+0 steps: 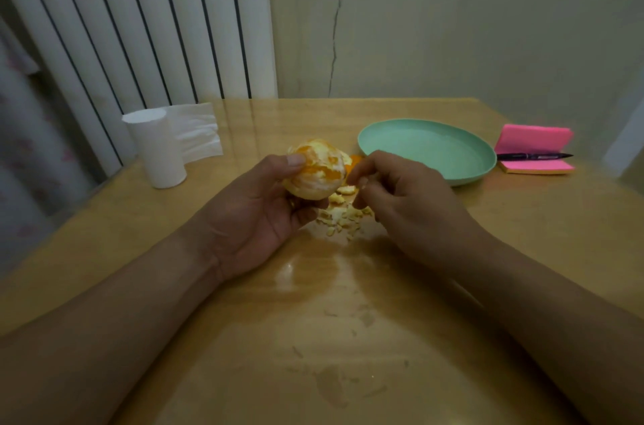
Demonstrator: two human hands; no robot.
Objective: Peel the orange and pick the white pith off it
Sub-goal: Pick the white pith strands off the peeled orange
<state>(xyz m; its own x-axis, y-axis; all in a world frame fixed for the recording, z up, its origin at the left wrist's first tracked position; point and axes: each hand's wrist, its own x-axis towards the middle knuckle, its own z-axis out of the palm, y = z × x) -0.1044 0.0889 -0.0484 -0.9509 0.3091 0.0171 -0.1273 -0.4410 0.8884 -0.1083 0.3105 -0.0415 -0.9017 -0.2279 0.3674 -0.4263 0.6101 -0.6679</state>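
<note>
There is just one camera. It sits on the person's head and looks forward and down. The left hand and right hand are close below it, over the table. The wall is far ahead.

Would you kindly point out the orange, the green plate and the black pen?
orange (pixel 315 168): head view, on its peeled front face.
green plate (pixel 427 146): head view, on its bare inner floor.
black pen (pixel 533 156): head view, on its barrel's middle.
</note>
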